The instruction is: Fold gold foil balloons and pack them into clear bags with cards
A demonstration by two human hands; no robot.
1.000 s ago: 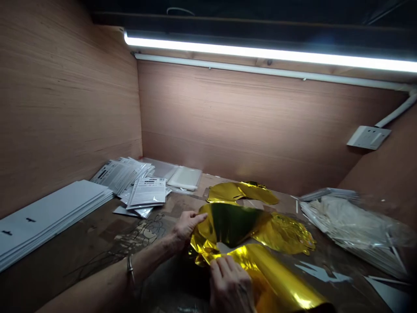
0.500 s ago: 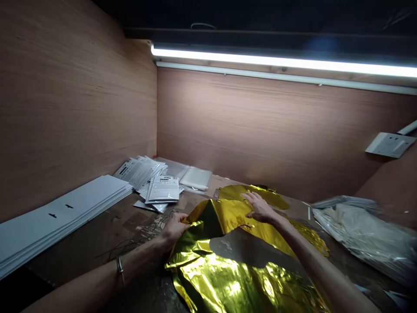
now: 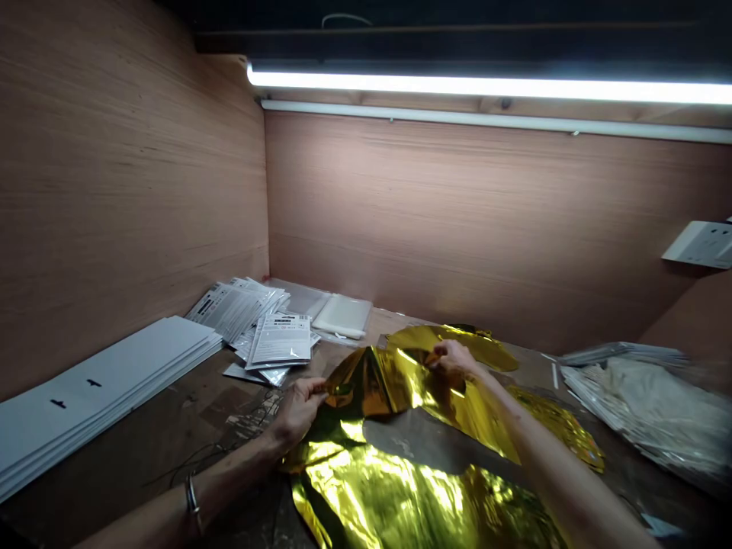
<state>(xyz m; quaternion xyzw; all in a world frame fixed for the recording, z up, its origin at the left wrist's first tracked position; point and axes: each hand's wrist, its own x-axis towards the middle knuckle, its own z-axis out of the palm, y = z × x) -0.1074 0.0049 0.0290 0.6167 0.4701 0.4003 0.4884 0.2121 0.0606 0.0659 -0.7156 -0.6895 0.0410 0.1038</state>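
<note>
A large crumpled gold foil sheet (image 3: 394, 488) lies across the worktop and rises in a fold toward the back. My left hand (image 3: 297, 412) pinches the fold's left edge, and my right hand (image 3: 454, 360) grips its upper edge farther right. The foil hides part of the worktop under it. Behind my right hand lies a second gold foil piece (image 3: 474, 343), and a scalloped gold foil piece (image 3: 557, 427) sticks out past my right forearm. A thin bracelet (image 3: 191, 496) circles my left wrist.
A stack of white boards (image 3: 97, 396) lies along the left wall. Printed card packets (image 3: 280, 341) and clear plastic bags (image 3: 343, 316) stand at the back left. A bulging plastic bag of silvery pieces (image 3: 640, 404) sits at right. Plywood walls surround the worn worktop (image 3: 188, 423).
My right hand has gone from lying open on the foil to gripping its upper edge. The foil now stands in a raised fold between my hands, and my view has shifted slightly.
</note>
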